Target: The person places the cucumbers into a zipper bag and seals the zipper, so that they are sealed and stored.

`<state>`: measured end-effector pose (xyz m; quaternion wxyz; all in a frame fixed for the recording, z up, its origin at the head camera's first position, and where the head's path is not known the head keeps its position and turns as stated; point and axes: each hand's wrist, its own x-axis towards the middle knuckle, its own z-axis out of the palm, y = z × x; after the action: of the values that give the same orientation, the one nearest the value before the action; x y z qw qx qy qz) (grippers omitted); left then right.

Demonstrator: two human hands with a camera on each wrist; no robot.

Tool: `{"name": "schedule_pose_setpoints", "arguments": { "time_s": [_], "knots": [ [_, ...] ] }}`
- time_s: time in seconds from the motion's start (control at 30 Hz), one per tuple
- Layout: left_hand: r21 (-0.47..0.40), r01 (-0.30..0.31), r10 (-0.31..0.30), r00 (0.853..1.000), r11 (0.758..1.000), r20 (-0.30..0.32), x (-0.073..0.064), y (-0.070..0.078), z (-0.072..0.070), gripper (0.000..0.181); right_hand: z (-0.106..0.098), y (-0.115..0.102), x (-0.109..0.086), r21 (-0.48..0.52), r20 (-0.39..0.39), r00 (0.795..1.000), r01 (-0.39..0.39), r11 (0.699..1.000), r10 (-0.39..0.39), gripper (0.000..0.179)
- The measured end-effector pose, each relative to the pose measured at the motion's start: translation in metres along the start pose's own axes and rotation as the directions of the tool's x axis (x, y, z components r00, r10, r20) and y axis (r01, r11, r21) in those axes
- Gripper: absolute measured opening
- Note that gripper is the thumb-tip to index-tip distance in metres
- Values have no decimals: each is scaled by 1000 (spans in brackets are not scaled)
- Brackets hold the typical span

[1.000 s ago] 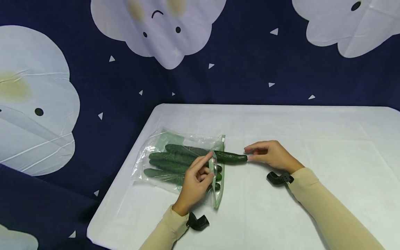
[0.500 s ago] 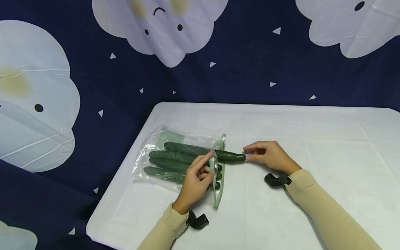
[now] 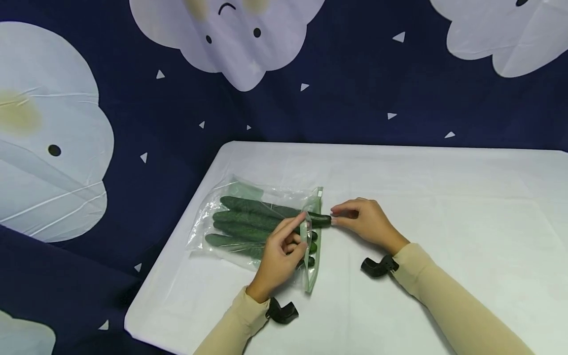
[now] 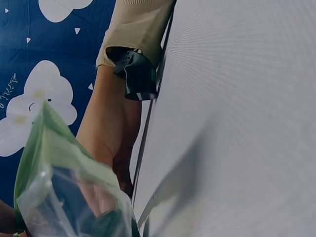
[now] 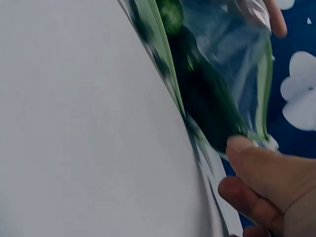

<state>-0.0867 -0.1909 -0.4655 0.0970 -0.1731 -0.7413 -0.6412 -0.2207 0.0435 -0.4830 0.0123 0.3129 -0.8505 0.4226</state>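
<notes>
A clear zip bag (image 3: 316, 276) with a green rim lies on its side, several dark green cucumbers (image 3: 241, 230) inside it. My left hand (image 3: 277, 256) holds the upper lip of its mouth up, index finger pointing along it, the other fingers bent. Through that mouth runs another cucumber (image 3: 322, 220), mostly inside, with only its end sticking out to the right. The thumb and fingertips of my right hand (image 3: 366, 220) are at that end. In the right wrist view the thumb (image 5: 241, 146) presses against the cucumber's tip. The left wrist view shows the bag's green rim (image 4: 29, 163) close up.
The bag lies on the left half of a white-covered table (image 3: 443, 197). A dark blue cloth (image 3: 346, 59) with white clouds hangs behind and to the left. A black wrist mount (image 3: 379, 266) sits on the right wrist, another mount (image 3: 282, 311) on the left.
My right hand has moved left, and the cucumber has slid with it deeper into the bag, leaving less sticking out. My left hand keeps its hold on the bag's lip.
</notes>
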Motion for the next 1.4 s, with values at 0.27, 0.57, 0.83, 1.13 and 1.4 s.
{"name": "schedule_pose_setpoints", "arguments": {
  "time_s": [0.27,0.57,0.83,1.13,1.4],
  "knots": [
    [2,0,0,1000,1000,-1,2,0,3,62,20,-11,11,37,0,1000,3,999,-3,20],
    [16,9,-10,1000,1000,9,3,2,8,60,24,-11,10,45,-45,999,1,999,1,16],
    [38,6,-7,1000,999,27,2,3,8,59,23,-6,7,90,-28,1000,0,996,2,9],
    [328,-136,96,986,935,136,1,0,9,57,24,-7,7,155,-81,997,-2,988,14,15],
    [799,-342,190,940,495,285,5,16,24,48,24,-7,11,115,-200,980,7,993,17,18]
  ]
}}
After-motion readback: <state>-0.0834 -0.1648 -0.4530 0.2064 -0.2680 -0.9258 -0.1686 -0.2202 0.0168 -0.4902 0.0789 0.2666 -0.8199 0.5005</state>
